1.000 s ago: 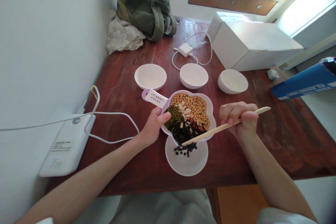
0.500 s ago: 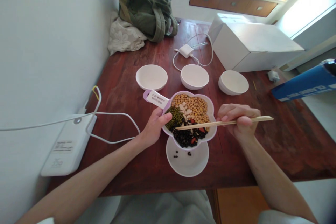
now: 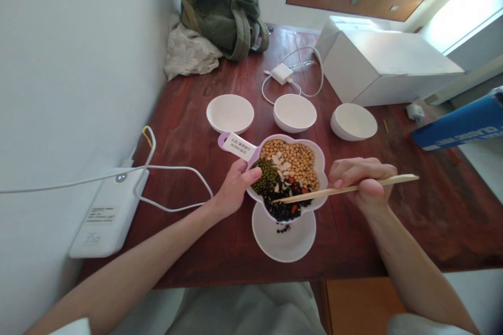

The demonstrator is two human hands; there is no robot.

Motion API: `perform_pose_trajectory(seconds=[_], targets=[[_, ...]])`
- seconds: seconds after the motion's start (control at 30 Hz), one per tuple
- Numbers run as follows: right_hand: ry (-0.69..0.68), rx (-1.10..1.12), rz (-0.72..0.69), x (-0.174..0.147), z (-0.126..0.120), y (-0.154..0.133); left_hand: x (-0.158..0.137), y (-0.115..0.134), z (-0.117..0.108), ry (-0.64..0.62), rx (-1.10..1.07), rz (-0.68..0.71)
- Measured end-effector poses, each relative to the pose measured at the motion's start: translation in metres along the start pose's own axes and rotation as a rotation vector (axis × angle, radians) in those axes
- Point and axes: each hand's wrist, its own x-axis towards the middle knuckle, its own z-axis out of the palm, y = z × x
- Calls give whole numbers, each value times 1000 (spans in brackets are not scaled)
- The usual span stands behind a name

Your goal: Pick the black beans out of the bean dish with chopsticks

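Note:
My left hand (image 3: 234, 188) grips the left rim of a lilac flower-shaped bowl (image 3: 321, 159) and holds it tilted above a small white dish (image 3: 283, 242). The bowl holds yellow soybeans, green mung beans, black beans, a few red beans and pale seeds. My right hand (image 3: 363, 182) is closed on wooden chopsticks (image 3: 346, 188), whose tips lie over the black beans at the bowl's near side. A few black beans lie in the white dish below.
Three empty white bowls (image 3: 230, 113) (image 3: 294, 112) (image 3: 353, 121) stand in a row behind. A white power unit (image 3: 108, 214) with cables lies left, a charger (image 3: 282, 73), white box (image 3: 385, 65), green bag (image 3: 222, 2) and blue box (image 3: 458, 125) farther off.
The chopsticks swept from the bowl's near rim up across the beans and back toward the black beans. Black beans dropped into the white dish. The view shifted slightly.

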Motion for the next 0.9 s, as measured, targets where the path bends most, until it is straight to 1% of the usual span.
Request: perform_pose_trajectory(seconds=[0.13,0.33,0.5,0.73,0.9], targets=[[-17,22,17,1,0,0,0,0,-1,8,13,12],[33,79,33,3,2,0,0,-2,-2,8,10,-5],[48,100,38,6,1,0,1,-1,-2,0,14,-13],[169,84,30,13,0,0,2,-4,-4,-13,-7,4],[222,99,46,13,0,2,1,-5,-4,12,1,-8]])
